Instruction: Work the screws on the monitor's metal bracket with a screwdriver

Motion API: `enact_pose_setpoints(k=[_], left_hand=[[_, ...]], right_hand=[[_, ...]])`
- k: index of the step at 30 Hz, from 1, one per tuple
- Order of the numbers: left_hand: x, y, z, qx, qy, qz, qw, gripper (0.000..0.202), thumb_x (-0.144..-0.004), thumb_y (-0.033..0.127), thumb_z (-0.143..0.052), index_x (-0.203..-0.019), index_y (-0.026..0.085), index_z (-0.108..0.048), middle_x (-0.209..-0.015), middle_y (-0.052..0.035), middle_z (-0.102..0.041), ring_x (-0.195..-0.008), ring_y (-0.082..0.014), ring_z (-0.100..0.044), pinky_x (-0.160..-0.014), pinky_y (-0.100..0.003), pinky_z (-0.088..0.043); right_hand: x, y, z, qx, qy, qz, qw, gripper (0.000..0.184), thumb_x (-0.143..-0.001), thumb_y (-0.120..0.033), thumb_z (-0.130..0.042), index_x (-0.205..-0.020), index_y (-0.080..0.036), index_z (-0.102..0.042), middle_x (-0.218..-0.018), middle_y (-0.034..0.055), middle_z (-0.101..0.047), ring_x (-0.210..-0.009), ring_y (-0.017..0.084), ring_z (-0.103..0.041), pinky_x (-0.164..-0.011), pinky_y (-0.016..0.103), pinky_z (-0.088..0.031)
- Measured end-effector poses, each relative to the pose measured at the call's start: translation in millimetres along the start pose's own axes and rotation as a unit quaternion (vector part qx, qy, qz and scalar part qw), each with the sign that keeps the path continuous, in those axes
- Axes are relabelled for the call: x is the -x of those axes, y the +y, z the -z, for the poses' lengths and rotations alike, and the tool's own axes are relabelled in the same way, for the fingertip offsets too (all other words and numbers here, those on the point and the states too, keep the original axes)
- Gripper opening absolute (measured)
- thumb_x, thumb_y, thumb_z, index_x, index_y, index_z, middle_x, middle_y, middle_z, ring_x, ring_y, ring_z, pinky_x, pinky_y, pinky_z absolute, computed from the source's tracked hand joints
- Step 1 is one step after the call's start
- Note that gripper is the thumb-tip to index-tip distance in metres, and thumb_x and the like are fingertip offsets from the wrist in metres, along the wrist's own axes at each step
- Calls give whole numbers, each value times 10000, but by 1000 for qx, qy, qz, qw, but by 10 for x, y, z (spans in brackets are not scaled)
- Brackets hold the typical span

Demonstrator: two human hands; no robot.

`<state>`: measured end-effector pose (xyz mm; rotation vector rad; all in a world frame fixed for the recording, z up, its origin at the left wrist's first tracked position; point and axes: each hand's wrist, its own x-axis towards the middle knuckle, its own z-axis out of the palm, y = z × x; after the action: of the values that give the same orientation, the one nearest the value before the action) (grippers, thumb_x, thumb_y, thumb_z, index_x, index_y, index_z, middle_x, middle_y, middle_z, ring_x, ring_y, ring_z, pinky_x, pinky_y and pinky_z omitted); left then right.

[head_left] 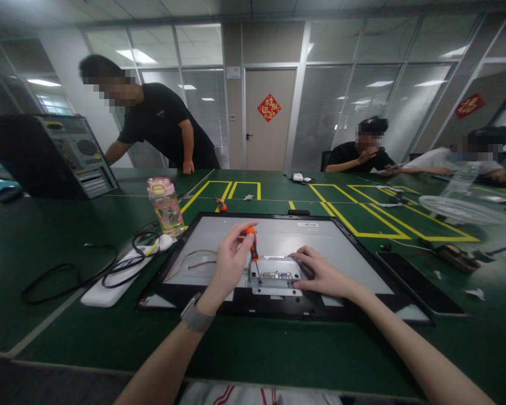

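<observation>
My left hand [233,253] grips a screwdriver [254,247] with an orange and black handle. Its shaft points down at a metal bracket [274,289] that carries a row of connector ports. On the bracket's right end rests my right hand [320,273], thumb at the near edge and fingers at the far edge. Beneath the bracket lies a flat display panel [354,256] with a grey back and black frame. Thin wires [200,264] run over the panel to the left of my left hand. Where exactly the screwdriver tip sits is too small to tell.
Left of the panel are a white power strip [113,281], black cables [73,287] and a pink-lidded bottle [166,205]. A black phone-like slab [419,281] lies on the right. A computer case [46,154] stands far left, beside a standing person [160,121]. Other people sit far right.
</observation>
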<state>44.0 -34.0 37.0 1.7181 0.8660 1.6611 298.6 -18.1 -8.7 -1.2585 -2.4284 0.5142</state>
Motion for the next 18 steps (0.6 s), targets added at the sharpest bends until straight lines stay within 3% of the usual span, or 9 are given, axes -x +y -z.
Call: enact_pose_setpoints(k=[4,9,18], left_hand=[[2,-2,-4,-22,21,-23,999,165,-823,249,-592,-955,184,-667,-876,-27,-537,-777,-140,-532,-704,-227,-452],[18,42,5,-4,8,-16,1000,254,-907,250,-450,-1034,177,-657,-956,-63,-611,-916,-182,-567,-798,-276,-455],[16,-17,0,-30,14,-49,998,180,-833,231,-592,-992,205,-672,-862,-24,-500,-772,-145,-522,-701,-249,-453]], right_hand=[[-2,13,-11,2,-1,-3,1000,667,-727,-523,-660,-1284,-197,-490,-1172,114,-463,-1098,291,-468,-975,438,-385],[-2,22,-13,-10,2,-2,1000,655,-725,-522,-663,-1282,-221,-492,-1189,105,-456,-1109,290,-463,-980,440,-381],[0,10,-9,-10,0,-7,1000,658,-723,-536,-657,-1283,-232,-491,-1188,104,-456,-1103,294,-468,-975,442,-385]])
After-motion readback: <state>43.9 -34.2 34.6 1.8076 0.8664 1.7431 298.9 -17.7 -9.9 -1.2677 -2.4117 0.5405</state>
